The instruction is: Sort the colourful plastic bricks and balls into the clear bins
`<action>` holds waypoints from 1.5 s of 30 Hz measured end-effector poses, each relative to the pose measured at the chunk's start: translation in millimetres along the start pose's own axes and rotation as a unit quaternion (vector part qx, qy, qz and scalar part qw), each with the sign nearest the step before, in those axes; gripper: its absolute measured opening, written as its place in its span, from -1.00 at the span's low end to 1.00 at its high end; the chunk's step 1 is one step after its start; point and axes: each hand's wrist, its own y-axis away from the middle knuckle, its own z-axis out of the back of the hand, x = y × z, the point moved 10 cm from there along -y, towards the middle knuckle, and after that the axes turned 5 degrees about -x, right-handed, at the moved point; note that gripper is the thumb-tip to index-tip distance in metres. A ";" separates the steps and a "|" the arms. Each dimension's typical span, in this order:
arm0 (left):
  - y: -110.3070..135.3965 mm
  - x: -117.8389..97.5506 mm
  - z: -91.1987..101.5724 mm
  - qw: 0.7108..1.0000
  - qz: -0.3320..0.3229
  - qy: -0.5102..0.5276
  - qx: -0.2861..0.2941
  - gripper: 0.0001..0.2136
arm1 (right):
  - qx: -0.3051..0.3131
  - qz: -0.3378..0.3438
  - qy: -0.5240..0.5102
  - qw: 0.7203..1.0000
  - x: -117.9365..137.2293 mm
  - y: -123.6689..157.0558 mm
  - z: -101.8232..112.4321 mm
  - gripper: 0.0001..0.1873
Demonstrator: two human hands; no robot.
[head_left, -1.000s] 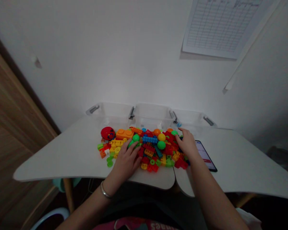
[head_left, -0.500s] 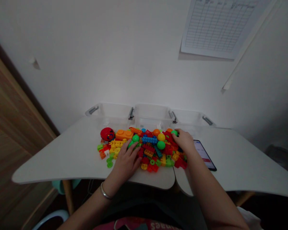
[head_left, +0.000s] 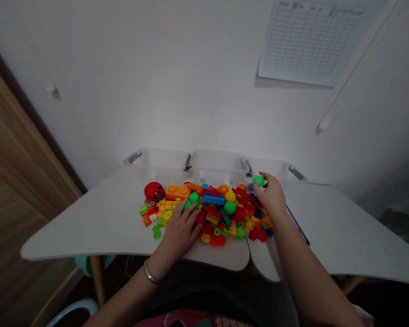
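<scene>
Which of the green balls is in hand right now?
The green ball in the right hand, at the far right; the other green balls lie among the toy pieces.

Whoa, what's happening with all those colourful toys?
Somebody's right hand is holding a green ball at the far right side of a pile of toy pieces on a white table. The left hand lies over the pile's near side. Three clear bins stand behind it, by the wall.

Single head cam, fwd & down over hands [head_left: 180,228] & table [head_left: 347,227], prob. near, dim light.
</scene>
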 end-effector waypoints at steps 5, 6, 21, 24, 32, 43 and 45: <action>1.9 -0.3 1.5 1.000 0.001 -0.001 0.006 -0.65 | -0.121 -0.022 -0.102 0.987 -16.3 -22.2 26.3 -0.38; 2.3 0.0 1.7 1.000 0.002 -0.001 0.006 -0.65 | -0.141 -0.020 -0.096 0.985 -20.4 -28.0 30.5 -0.40; 2.7 1.5 0.8 1.000 -0.004 0.004 0.006 -0.64 | 0.100 -0.065 0.181 0.976 -43.9 -47.0 -22.5 -0.50; 2.3 1.7 1.9 1.000 0.000 0.009 0.000 -0.65 | 0.107 -0.056 0.214 0.969 -40.8 -45.7 -22.8 -0.52; 1.3 0.4 2.1 1.000 -0.002 0.013 -0.003 -0.65 | 0.090 -0.003 0.255 0.963 -31.9 -42.1 -24.8 -0.54; -0.6 -0.3 0.0 1.000 0.001 0.006 0.002 -0.65 | -0.092 0.086 -0.038 0.991 33.8 -13.1 31.8 -0.62; -1.4 -1.1 -1.8 1.000 0.000 0.007 0.005 -0.64 | -0.074 0.092 -0.067 0.991 48.9 7.3 31.8 -0.63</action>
